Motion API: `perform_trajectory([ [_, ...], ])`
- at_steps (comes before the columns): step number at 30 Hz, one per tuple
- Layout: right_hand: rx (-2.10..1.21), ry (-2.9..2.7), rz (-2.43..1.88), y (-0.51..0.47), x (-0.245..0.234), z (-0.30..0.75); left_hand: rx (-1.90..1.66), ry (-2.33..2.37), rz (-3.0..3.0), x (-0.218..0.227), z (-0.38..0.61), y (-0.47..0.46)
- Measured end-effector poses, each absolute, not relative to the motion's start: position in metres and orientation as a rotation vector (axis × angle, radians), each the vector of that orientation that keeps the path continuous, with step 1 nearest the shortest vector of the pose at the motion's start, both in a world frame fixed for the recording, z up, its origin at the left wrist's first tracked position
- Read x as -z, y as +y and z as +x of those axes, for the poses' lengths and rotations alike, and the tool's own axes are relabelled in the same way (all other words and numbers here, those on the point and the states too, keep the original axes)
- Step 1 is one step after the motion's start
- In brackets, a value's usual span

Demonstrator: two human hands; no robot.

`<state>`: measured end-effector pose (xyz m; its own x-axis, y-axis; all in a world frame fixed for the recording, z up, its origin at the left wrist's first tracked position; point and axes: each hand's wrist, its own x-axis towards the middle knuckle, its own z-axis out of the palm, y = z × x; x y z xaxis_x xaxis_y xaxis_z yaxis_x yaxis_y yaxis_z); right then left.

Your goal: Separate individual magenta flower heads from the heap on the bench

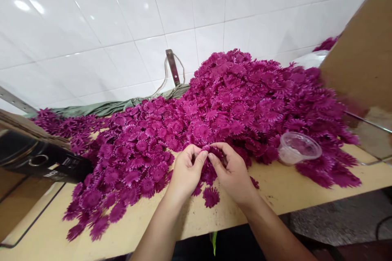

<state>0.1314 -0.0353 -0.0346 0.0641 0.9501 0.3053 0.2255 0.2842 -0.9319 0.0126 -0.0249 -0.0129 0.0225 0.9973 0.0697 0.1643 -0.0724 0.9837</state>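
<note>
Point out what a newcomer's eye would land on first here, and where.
First, the huge heap of magenta flowers, spread across the table and highest right of centre. Next, the left hand and right hand, pinching a small magenta piece at the heap's near edge. Then the black container at far left.

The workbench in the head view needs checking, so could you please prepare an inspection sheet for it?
Surface: tan tabletop, speckled in places.
Job's things: purple flower heads, heaped high at centre and right, spreading lower to the left.
Clutter: clear plastic cup at right, black container at left.
Hands: left hand and right hand meet, pinching a small purple piece.
Cables: dark curved strand at the lower right edge, possibly a cable.
Surroundings: white tiled wall behind, green cloth along its foot.
</note>
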Motion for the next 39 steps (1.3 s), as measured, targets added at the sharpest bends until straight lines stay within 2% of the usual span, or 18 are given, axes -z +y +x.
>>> perform_trajectory([
  [8, -0.876, -1.394, -1.134, -0.030, 0.030, 0.139, -1.121, 1.176, 1.246, 0.013, 0.010, -0.022],
  [17, -0.659, -1.478, -1.304, -0.026, 0.021, 0.128, -1.316, 1.188, 1.102, 0.013, 0.006, -0.025],
  [25, -0.572, -1.517, -1.380, -0.022, 0.018, 0.125, -1.342, 1.182, 1.136, 0.015, 0.005, -0.023],
  [34, -0.667, -1.503, -1.304, -0.020, 0.019, 0.124, -1.211, 1.196, 1.269, 0.006, 0.002, -0.034],
  [39, -0.892, -1.516, -1.118, -0.020, 0.019, 0.124, -1.261, 1.166, 1.123, 0.015, 0.001, -0.029],
])
